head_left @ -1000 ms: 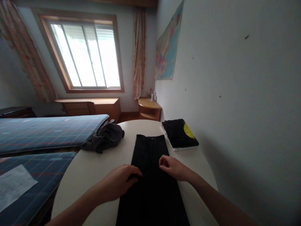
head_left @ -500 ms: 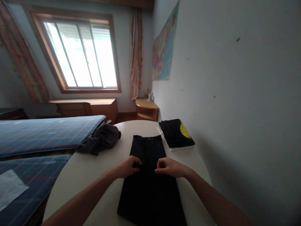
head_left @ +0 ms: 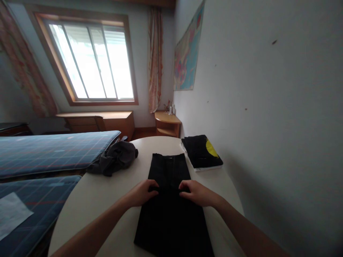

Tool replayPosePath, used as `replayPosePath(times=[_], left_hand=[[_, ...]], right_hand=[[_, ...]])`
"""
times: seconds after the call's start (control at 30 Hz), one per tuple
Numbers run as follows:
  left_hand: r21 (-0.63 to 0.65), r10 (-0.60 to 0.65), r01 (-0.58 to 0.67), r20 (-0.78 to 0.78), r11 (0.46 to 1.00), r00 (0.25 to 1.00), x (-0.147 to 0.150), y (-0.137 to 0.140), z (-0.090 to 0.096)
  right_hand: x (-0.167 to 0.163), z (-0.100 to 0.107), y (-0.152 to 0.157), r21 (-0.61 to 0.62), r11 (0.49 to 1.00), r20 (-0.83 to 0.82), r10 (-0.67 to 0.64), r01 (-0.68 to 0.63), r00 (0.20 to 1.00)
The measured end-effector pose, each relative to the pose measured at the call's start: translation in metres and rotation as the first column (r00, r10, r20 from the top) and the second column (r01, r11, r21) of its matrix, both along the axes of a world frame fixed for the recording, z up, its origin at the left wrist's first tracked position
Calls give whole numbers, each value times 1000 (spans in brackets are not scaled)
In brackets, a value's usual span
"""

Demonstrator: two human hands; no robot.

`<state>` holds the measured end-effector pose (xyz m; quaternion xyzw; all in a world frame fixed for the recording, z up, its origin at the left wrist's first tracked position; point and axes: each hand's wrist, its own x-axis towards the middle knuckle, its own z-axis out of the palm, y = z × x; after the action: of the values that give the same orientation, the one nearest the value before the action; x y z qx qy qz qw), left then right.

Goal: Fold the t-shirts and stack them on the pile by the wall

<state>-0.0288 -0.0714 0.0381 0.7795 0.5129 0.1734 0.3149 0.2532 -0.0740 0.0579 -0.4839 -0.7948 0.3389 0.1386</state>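
Observation:
A black garment [head_left: 171, 225] with a waistband-like far edge lies lengthwise on the white round table [head_left: 118, 200], its near end running out of view. My left hand [head_left: 144, 192] is closed in a pinch on the cloth, left of the middle. Opposite it, my right hand [head_left: 195, 192] pinches the same garment on the right. Between the two hands a slight ridge of raised cloth runs across. The fabric is so dark that its layers are hard to make out.
Folded black clothing with a yellow patch [head_left: 202, 151] lies at the table's far right, near the wall. A crumpled dark grey cloth [head_left: 118, 157] sits at the left edge. Beyond it are plaid mattresses [head_left: 53, 150], one bearing a white sheet [head_left: 13, 214].
Both hands have lowered slightly and closed on the cloth. A raised ridge now shows between them. The garment's far edge has hardly moved.

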Motion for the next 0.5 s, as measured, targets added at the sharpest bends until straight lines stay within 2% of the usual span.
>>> replayPosePath(times=[0.1,0.2,0.37,0.5], left_hand=[[30,3,-4,51,1000,999,-3,1,11],[72,1,-8,91,997,996,-7,10,29],[187,3,-31,148,982,989,-9,48,68],[272,30,-82,192,959,981,-3,87,81]], right_hand=[[-3,12,1,54,998,-25,16,-14,1000],[-3,28,13,108,993,-43,46,-41,998],[-3,61,61,253,967,-27,48,-39,998],[-8,78,107,322,945,55,33,-49,998]])
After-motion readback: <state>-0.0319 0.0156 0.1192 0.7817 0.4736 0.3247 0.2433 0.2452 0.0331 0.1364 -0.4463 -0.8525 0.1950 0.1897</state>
